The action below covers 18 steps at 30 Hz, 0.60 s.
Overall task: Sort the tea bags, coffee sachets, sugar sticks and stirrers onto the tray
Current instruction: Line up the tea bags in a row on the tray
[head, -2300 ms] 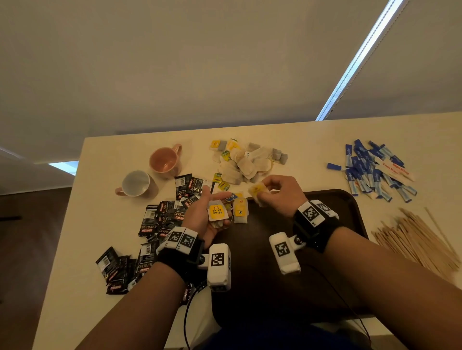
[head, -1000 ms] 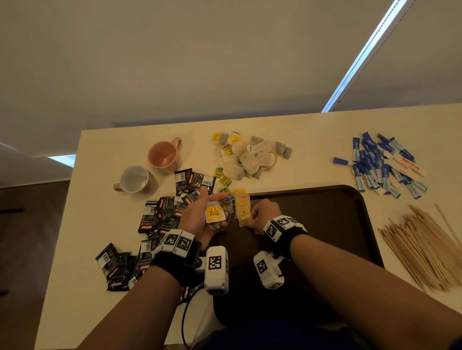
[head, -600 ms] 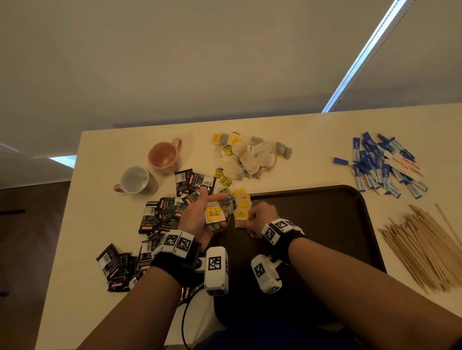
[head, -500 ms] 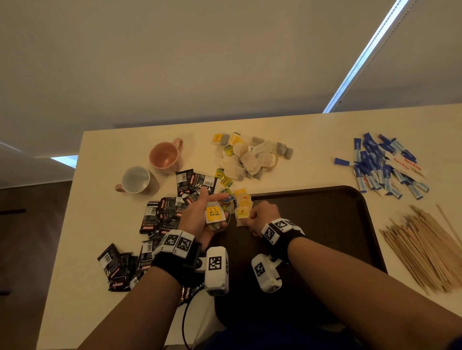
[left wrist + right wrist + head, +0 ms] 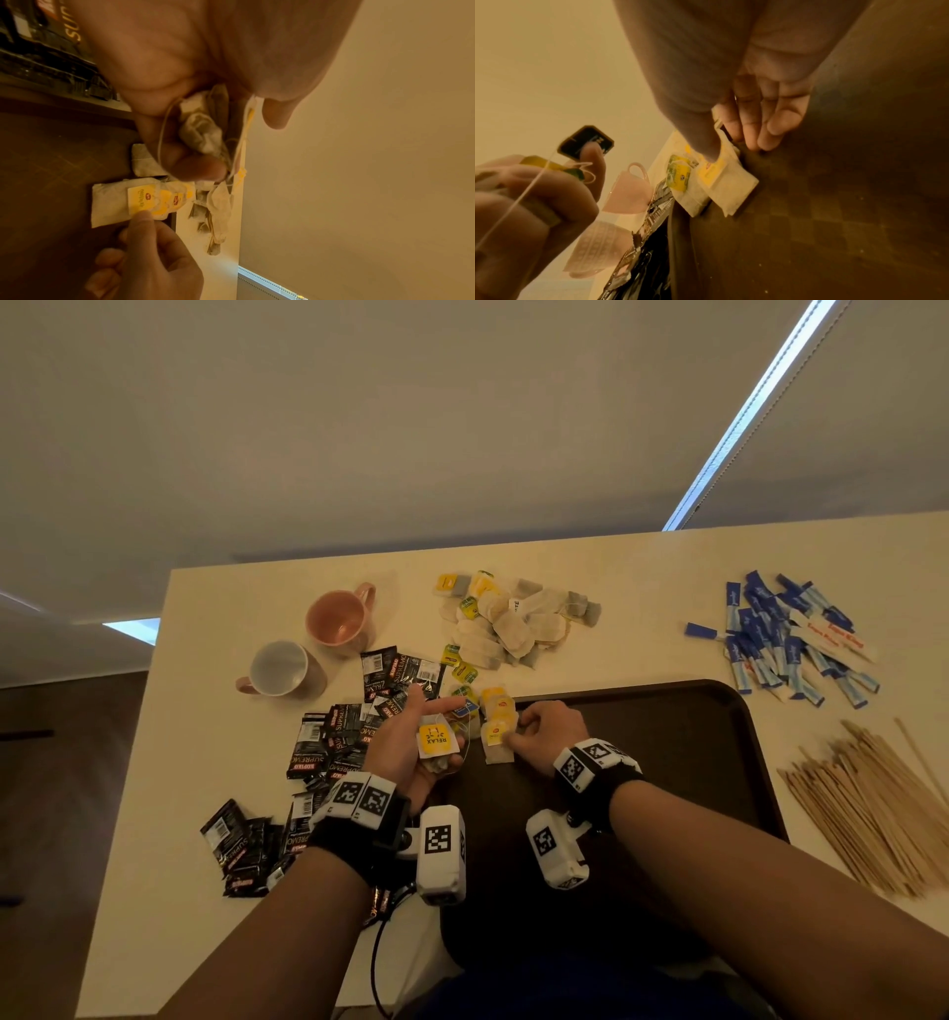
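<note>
Two or three tea bags (image 5: 497, 734) now lie on the tray's (image 5: 667, 742) far-left corner; seconds ago the right hand (image 5: 547, 734) was carrying one there. It now pinches the top bag flat. The left hand (image 5: 405, 747) clutches a bunch of tea bags (image 5: 436, 749). Both cups (image 5: 281, 668) sit empty.

Both hands (image 5: 552, 737) curled, near together
</note>
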{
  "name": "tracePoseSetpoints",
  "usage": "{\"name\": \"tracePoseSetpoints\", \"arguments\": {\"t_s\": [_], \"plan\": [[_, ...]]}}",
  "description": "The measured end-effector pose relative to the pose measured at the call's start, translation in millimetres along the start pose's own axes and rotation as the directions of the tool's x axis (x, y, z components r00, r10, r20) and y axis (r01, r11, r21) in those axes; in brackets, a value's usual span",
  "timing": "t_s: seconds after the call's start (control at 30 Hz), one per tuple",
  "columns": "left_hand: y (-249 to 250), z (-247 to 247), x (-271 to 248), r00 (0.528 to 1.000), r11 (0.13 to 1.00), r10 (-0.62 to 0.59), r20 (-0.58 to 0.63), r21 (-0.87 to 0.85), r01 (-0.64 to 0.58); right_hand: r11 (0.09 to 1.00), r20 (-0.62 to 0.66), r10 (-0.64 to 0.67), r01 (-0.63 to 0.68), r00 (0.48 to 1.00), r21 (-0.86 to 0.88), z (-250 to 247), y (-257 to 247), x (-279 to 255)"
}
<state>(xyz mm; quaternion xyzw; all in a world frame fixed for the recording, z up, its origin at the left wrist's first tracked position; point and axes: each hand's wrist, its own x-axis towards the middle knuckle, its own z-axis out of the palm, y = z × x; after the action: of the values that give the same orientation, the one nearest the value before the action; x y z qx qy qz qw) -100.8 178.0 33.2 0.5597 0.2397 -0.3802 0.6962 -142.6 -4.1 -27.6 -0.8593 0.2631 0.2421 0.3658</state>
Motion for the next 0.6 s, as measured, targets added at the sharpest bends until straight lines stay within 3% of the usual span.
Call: {"name": "tracePoseSetpoints", "arguments": {"t_s": [0.33, 0.6], "plan": [[1, -4, 1, 1.0, 1.0, 0.015, -0.021, -0.009, -0.015, 1.0, -0.06, -0.018, 0.018, 0.998, 0.0, -3, -8, 0], [-1, -1, 3, 1.0, 0.999, 0.009, -0.01, -0.031, -0.009, 0.998, -0.011, -0.042, 0.043, 0.999, 0.043, -7, -5, -4]]}}
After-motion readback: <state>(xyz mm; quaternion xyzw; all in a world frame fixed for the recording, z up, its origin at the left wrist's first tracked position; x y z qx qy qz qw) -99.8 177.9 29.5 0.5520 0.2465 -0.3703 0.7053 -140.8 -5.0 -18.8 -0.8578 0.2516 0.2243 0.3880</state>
